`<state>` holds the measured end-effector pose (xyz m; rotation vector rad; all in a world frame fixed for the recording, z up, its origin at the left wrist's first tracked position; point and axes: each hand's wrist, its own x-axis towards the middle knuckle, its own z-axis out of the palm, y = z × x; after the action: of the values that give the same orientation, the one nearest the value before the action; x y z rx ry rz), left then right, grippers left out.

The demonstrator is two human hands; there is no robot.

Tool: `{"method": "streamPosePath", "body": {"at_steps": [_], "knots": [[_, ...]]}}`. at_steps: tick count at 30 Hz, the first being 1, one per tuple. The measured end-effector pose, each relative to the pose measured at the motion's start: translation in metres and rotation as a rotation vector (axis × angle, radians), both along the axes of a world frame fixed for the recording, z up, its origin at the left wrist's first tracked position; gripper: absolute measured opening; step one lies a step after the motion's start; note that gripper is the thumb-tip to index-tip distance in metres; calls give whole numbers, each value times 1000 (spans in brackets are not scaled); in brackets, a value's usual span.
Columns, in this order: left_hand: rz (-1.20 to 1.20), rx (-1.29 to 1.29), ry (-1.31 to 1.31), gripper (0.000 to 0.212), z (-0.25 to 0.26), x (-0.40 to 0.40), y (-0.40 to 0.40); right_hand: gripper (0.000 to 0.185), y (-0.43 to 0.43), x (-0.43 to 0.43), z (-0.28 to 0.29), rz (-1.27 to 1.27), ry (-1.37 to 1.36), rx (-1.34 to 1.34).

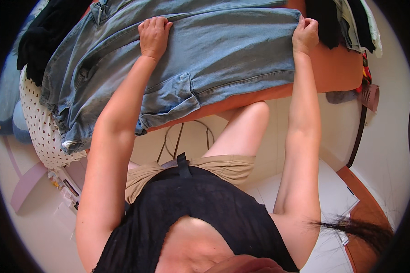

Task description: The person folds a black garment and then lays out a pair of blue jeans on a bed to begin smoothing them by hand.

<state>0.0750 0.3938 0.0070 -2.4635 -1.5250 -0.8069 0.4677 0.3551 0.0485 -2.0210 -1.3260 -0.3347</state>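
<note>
Blue denim trousers (239,51) lie spread across an orange-covered surface (341,68) before me, with a patch pocket on the near side and a stitched seam running to the right. My left hand (154,36) is on the upper middle of the denim, its fingers curled over a fold or seam. At the right end, my right hand (305,34) pinches the upper corner of the leg's hem between thumb and fingers. The denim at the far left is crumpled, and its upper part runs out of the picture.
Black clothing (37,44) and a white cloth with small heart prints (42,126) lie at the left. More dark and white garments (357,24) are at the upper right. A pink comb (370,97) sits beyond the surface's right end. A thin metal frame (181,136) stands below.
</note>
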Motion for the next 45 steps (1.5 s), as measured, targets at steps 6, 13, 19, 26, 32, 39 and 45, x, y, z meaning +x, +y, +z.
{"method": "streamPosePath", "body": {"at_steps": [6,13,19,26,32,39,45], "knots": [[-6,42,-9,14,-10,3,-4,22,0,-5,-57,-128,-52,-159],[23,-48,50,13,3,4,-2,22,-1,1,-45,-61,0,-207],[-158,7,-153,30,29,-9,-56,43,-37,-104,-13,356,-151,135],[88,-209,104,51,-4,-41,-85,54,-68,-248,-30,896,-29,-212],[94,-243,43,54,-6,-38,-89,53,-44,-149,-37,596,-237,-304],[82,-253,23,52,-2,-37,-90,49,-20,-48,-53,384,-340,-269],[76,-234,-8,55,-3,-40,-87,46,-15,-30,-53,286,-375,-251]]}}
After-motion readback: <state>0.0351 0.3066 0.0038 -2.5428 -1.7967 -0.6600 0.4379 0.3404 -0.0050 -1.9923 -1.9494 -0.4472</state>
